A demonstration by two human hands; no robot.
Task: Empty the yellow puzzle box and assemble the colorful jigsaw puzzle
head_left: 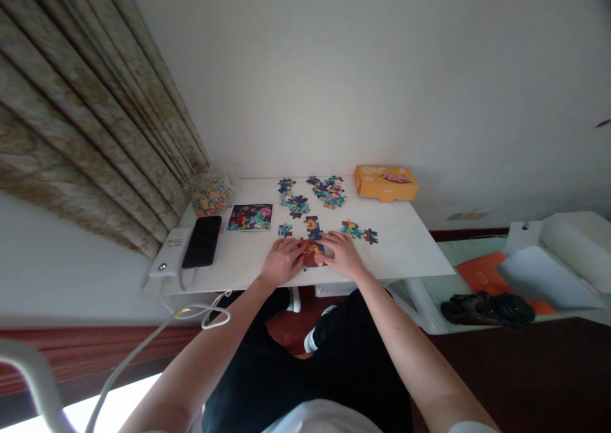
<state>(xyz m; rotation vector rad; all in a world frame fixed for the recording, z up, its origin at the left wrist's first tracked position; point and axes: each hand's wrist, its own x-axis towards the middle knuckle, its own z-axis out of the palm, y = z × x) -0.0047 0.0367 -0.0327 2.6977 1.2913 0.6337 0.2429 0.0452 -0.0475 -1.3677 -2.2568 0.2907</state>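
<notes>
A partly joined jigsaw puzzle section [312,255], reddish-brown with an orange animal figure, lies near the front edge of the white table. Above it a dark blue strip of puzzle pieces [312,225] with a round orange shape extends away from me. My left hand [282,260] grips the section's left side, fingers bent and fingertips on it. From the right, my right hand [342,253] holds it, with the index finger at the upper corner and the thumb lower down. A small teal puzzle piece [285,230] lies just beyond my left hand. My fingers partly cover the section.
Loose pieces form clusters at the back [329,191], back left [294,202] and right [359,231]. A picture card [249,217], black phone [202,242], white device [170,253] and bag of pieces [211,192] stand left. A yellow box [386,183] sits back right.
</notes>
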